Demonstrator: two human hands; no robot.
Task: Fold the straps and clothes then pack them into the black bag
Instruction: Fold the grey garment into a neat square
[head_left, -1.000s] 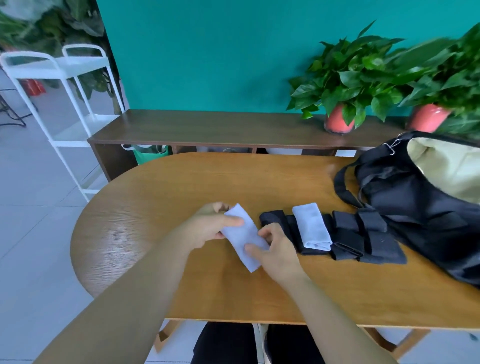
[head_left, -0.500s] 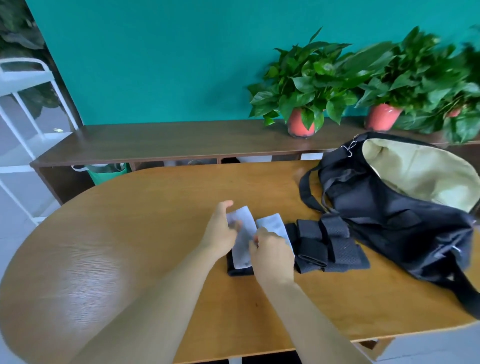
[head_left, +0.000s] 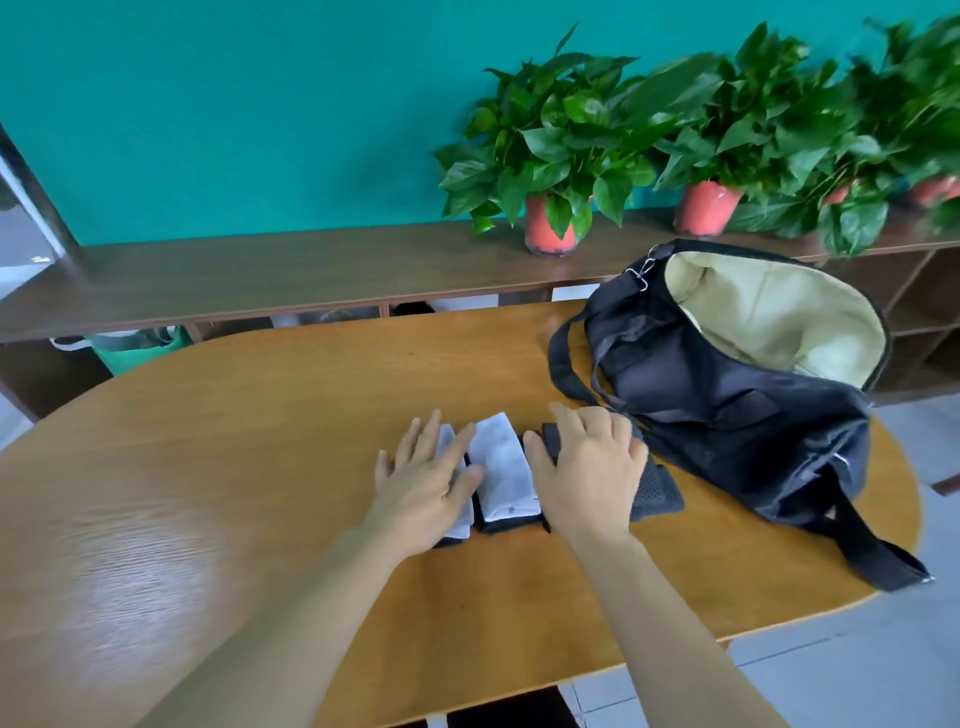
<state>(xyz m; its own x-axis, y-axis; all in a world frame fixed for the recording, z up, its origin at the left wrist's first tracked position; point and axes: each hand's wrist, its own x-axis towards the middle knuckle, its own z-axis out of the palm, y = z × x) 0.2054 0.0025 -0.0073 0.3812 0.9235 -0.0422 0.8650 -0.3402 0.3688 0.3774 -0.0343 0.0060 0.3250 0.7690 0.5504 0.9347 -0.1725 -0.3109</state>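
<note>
Left grip (head_left: 421, 483): palm down, fingers straight and fanned out, resting flat on a folded white cloth (head_left: 461, 512). Only the cloth's right edge and far corner show past my fingers.

Right grip (head_left: 592, 478): palm down, fingers straight and slightly apart, pressing on the folded black straps (head_left: 658, 493). Nothing is pinched in either grip. The mesh end of the straps sticks out to the right of my palm.

Between the two grips a second folded white cloth (head_left: 503, 467) lies uncovered, long side running away from me. It sits on a black layer (head_left: 506, 526) whose edge shows at the near end. Can't tell if that layer is part of the same straps or a separate piece; the view is soft there.

All of this lies mid-surface on the oval wooden surface (head_left: 260, 415).

The black bag (head_left: 727, 415) lies on its side at the right end of the surface, just beside the straps, with its mouth open and cream lining (head_left: 769, 312) showing. Its shoulder strap (head_left: 883, 553) trails toward the near right edge.

Behind the surface, a dark wooden shelf (head_left: 260, 280) carries potted plants (head_left: 550, 156) in red pots against a teal wall (head_left: 234, 104). A green bin (head_left: 135, 348) sits under the shelf at left.
</note>
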